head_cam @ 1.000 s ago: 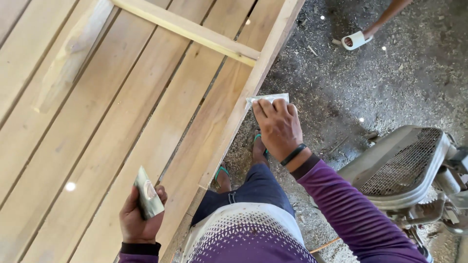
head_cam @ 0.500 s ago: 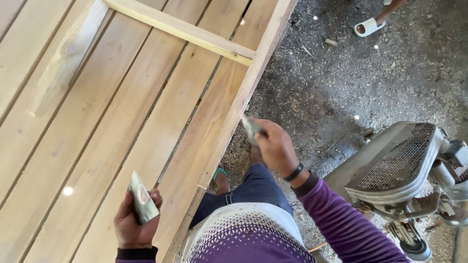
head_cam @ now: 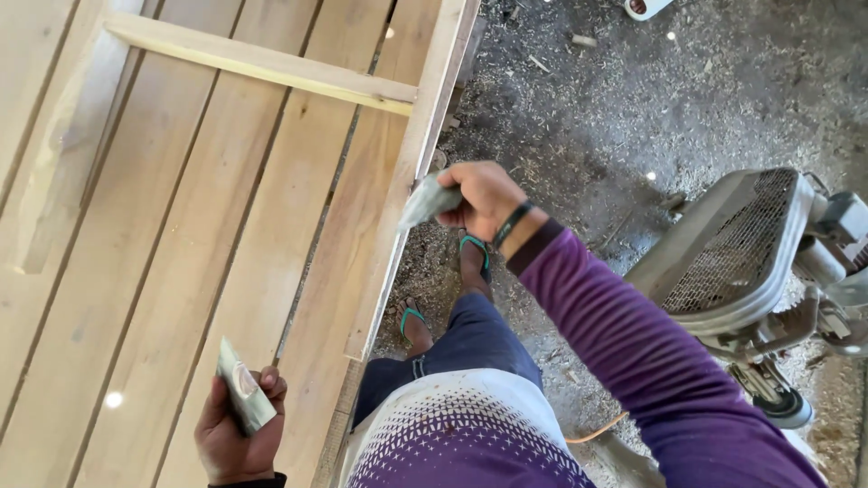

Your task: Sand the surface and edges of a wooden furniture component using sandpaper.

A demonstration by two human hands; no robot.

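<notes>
Pale wooden planks [head_cam: 226, 208] fill the left of the scene, and against the panel's right edge board [head_cam: 411, 172] the right hand [head_cam: 484, 199] curls its fingers tight around a folded grey sheet of sandpaper [head_cam: 425, 203], which touches that edge. Near and to the left, the left hand [head_cam: 237, 429] grips a second worn piece [head_cam: 242, 398] above the planks. A grey mesh-guarded machine [head_cam: 750, 262] stands on the sawdust-strewn floor [head_cam: 588, 99] to the right.
</notes>
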